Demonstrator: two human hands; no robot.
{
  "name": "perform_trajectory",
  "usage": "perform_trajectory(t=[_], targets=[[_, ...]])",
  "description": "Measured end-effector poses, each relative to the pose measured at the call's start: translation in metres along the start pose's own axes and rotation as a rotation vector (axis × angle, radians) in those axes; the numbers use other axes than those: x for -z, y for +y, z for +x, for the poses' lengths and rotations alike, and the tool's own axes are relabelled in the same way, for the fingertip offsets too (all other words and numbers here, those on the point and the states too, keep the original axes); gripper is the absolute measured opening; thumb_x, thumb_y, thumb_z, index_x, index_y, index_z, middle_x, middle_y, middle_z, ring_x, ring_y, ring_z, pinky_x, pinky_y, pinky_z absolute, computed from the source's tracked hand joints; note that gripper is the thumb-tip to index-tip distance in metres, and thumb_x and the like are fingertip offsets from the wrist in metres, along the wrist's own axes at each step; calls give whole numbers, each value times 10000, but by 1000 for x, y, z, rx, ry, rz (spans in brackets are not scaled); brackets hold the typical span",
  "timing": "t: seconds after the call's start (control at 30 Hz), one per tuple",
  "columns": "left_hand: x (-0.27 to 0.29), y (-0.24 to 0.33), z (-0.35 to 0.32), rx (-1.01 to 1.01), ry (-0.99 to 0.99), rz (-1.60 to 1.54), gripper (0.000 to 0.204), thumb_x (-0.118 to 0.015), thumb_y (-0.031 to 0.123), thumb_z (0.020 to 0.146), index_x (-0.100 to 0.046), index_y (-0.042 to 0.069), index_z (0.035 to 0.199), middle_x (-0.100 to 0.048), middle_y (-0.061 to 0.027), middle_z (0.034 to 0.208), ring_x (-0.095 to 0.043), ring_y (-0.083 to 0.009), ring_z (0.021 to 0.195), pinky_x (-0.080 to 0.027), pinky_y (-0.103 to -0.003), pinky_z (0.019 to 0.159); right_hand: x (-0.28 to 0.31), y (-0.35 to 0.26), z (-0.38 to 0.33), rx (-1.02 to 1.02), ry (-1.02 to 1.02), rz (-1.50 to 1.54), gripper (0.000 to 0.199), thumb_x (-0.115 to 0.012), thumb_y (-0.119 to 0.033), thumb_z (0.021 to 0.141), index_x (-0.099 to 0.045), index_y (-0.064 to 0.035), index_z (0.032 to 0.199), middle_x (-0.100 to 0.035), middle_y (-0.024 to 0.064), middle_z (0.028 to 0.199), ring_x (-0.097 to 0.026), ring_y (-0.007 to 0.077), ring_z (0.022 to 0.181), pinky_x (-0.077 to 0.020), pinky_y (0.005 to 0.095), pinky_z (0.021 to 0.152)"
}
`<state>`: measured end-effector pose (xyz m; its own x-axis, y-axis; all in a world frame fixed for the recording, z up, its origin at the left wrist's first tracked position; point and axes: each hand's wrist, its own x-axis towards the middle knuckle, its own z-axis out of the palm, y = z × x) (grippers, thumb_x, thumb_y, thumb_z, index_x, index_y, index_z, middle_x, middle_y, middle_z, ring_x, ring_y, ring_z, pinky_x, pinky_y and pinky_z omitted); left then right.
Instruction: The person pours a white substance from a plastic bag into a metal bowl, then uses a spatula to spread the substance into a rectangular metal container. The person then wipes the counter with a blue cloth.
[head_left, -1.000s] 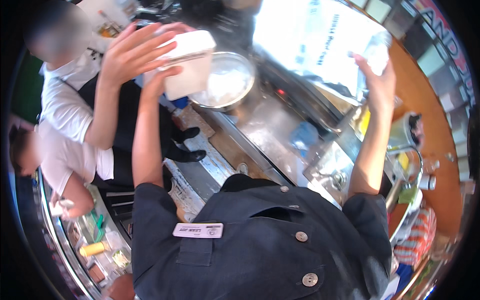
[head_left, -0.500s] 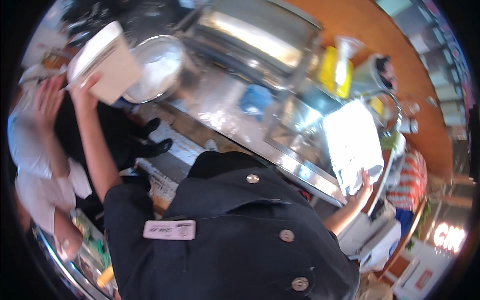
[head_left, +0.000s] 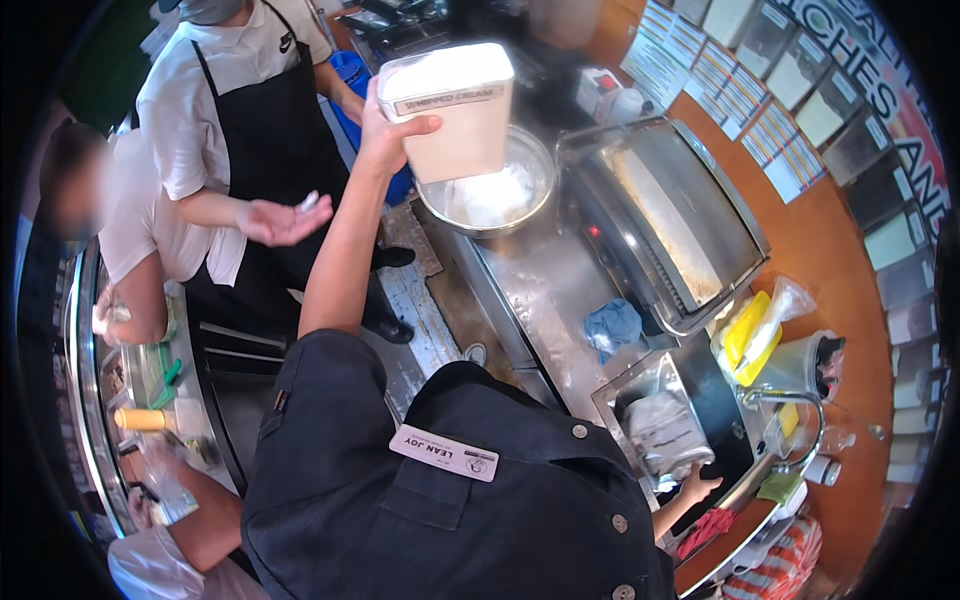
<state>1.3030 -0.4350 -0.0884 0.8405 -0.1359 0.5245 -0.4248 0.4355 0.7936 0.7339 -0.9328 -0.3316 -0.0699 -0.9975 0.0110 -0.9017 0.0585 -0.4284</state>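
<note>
My left hand (head_left: 392, 138) grips a white rectangular plastic tub (head_left: 458, 135) with a printed label. The tub is held up in front of a round metal bowl (head_left: 487, 195) with white powder or cream in it, and hides part of its rim. Low on the right, my right hand (head_left: 695, 487) is closed at the lower corner of a crumpled whitish package (head_left: 665, 432), which is inside or just over the metal sink (head_left: 610, 395). Part of the fingers is hidden behind the package.
A co-worker in a black apron (head_left: 275, 110) stands at the left, palm upturned; other people are behind. A blue cloth (head_left: 613, 330) lies on the steel counter beside a metal appliance (head_left: 660, 220). A curved tap (head_left: 815, 425) and yellow packet (head_left: 752, 335) flank the sink.
The view has swung left. My left hand's tub now appears in front of the metal bowl. My right hand has lowered the whitish package to the sink.
</note>
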Motion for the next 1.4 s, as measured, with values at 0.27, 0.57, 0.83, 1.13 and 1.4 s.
perform_trajectory(t=[0.27, 0.57, 0.83, 1.13, 1.4], targets=[[-1, 7, -11, -28, 86, 207, 852, -818, -29, 493, -348, 23, 1202, -531, -114, 1095, -545, -217, 1034, -471, -340, 885, 99, -117, -44, 435, 139, 495, 382, -611, -66, 824, -527, 44, 1180, -617, 194, 996, -612, 236, 867, -501, 321, 760], [-6, 26, -28, -13, 218, 674, 856, -828, 53, 460, -382, 21, 1190, -543, -110, 1089, -523, -224, 1049, -411, -318, 934, 81, -210, -95, 690, -356, 891, 350, -600, -66, 859, -504, 20, 1184, -580, 80, 993, -555, 135, 903, -453, 244, 793], [-20, 30, -34, 19, 275, 946, 784, -812, 84, 456, -456, 31, 1152, -563, -119, 1072, -528, -264, 1066, -415, -342, 929, 76, -240, -113, 732, -559, 963, 334, -580, -30, 861, -508, 18, 1184, -599, 67, 971, -568, 121, 867, -469, 253, 794], [-19, 23, -21, 71, 269, 1323, 804, -823, 169, 441, -470, 51, 1154, -593, -132, 1064, -554, -297, 1039, -446, -425, 857, 82, -244, -108, 689, -605, 916, 341, -603, -71, 862, -513, 31, 1175, -603, 81, 995, -581, 148, 864, -482, 279, 798], [-36, 33, -24, 164, 299, 1160, 814, -817, 80, 457, -454, -3, 1180, -597, -143, 1050, -586, -252, 973, -470, -338, 848, 78, -246, -104, 650, -626, 928, 348, -605, -46, 855, -503, 35, 1177, -599, 90, 993, -579, 155, 875, -482, 284, 819]])
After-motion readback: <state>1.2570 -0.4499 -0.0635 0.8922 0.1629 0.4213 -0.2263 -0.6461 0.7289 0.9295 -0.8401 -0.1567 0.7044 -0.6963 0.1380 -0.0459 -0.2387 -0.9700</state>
